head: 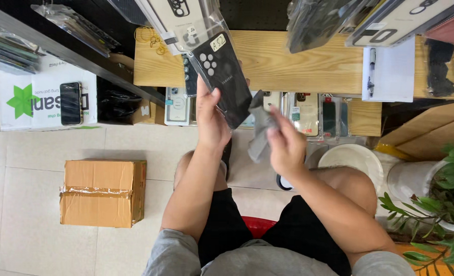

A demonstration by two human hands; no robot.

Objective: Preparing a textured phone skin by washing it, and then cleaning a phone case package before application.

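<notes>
Seated person, seen from above. Right hand (287,145) pinches a grey cloth (260,134); left hand (211,120) grips a black phone case (226,79) in a clear sleeve, tilted, above the knees. The cloth touches the case's lower edge. A cardboard box (102,192) sits on the floor to the left. Beyond, packaged cases (306,112) hang below a wooden counter (298,64).

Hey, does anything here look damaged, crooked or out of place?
The brown cardboard box on the tiled floor has wrinkled, partly peeling tape along its edge. Otherwise nothing stands out: the left hand holds a black phone case in a clear sleeve, and the right hand holds a grey cloth.
</notes>
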